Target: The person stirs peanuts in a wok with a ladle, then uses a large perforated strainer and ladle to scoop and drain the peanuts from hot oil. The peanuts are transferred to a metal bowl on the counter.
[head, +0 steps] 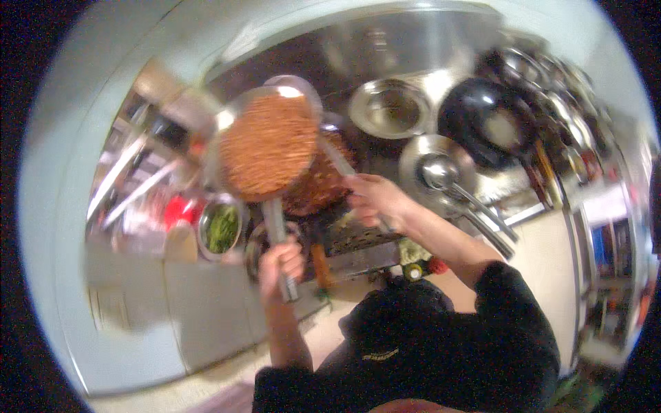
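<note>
My left hand (281, 263) grips the metal handle of a round pan (224, 120), raised at the left over the stove. An orange-brown mass (271, 144) fills the pan; motion blur hides what it is. In my right hand (374, 199) is the long metal handle of a utensil (336, 157). Its far end runs up behind the pan's right side, and the tip is hidden. Dark brown food (320, 188) shows below and to the right of the pan, partly covered by it; its vessel is hard to make out.
Right of my hands stand a steel bowl (356, 114), a black wok (457, 103) and a steel pan (410, 155) with a ladle (436, 171) in it. A bowl of greens (222, 227) sits at left beside a red object (179, 212). Long handles overhang the stove's front edge.
</note>
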The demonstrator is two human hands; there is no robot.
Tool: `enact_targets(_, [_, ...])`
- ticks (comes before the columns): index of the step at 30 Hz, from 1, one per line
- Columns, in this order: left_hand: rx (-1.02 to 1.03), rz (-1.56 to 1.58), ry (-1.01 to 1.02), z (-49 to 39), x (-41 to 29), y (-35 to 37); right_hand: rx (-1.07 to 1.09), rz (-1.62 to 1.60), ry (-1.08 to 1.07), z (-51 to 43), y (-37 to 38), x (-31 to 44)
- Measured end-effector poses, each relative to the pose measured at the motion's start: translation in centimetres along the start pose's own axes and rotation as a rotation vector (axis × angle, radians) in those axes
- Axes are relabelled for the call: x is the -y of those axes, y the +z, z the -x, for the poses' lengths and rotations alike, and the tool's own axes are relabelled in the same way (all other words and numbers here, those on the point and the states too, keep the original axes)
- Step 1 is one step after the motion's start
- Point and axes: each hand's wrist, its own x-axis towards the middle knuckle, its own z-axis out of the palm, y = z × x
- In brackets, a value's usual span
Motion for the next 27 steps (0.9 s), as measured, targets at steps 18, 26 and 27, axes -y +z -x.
enact_targets(18, [-0.094,-0.031,-0.262,-3.4,4.6,3.6,-0.041,-0.218,0.071,2.2,-10.2,-1.6])
enact_targets(26, [0.178,0.061,-0.152,-16.2,16.7,18.5,-0.317,0.361,-0.379,14.4,-26.3,17.4])
enact_targets(27, [0.276,-0.141,-0.137,-19.4,19.0,21.0,-0.343,0.367,-0.431,17.1,-28.9,21.3])
